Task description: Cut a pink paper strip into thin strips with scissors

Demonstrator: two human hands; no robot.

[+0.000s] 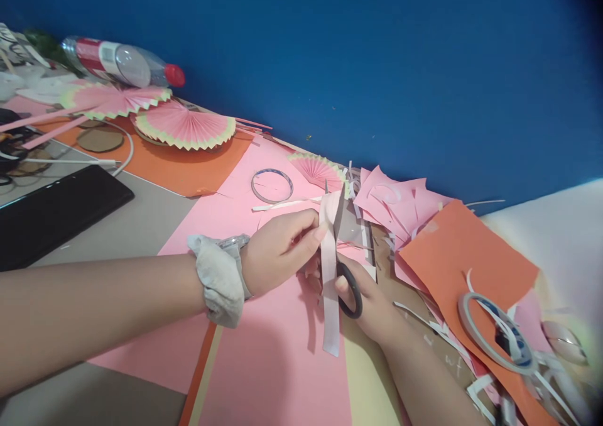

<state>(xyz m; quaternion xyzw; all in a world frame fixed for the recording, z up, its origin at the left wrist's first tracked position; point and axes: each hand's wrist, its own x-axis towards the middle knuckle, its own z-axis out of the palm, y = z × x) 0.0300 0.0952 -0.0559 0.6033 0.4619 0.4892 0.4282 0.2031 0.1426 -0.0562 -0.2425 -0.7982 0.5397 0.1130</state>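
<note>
Between the fingertips of my left hand (282, 250) is a pale pink paper strip (330, 288), its lower end hanging down over the pink paper (249, 363). My right hand (372, 300) grips black-handled scissors (351, 291), with the thumb in a handle loop. The scissor blades point away from me and stand apart, beside the upper part of the strip. A grey-white scrunchie (219, 281) and a watch are on my left wrist. Some fingers of both hands are hidden behind the strip.
Folded pink paper fans (188, 124), a plastic bottle (136, 65) and a black phone (66, 209) lie at left. A tape ring (272, 186) is beyond my left hand. At right are orange paper (471, 256), tape rolls and scraps. A blue wall (377, 68) rises behind.
</note>
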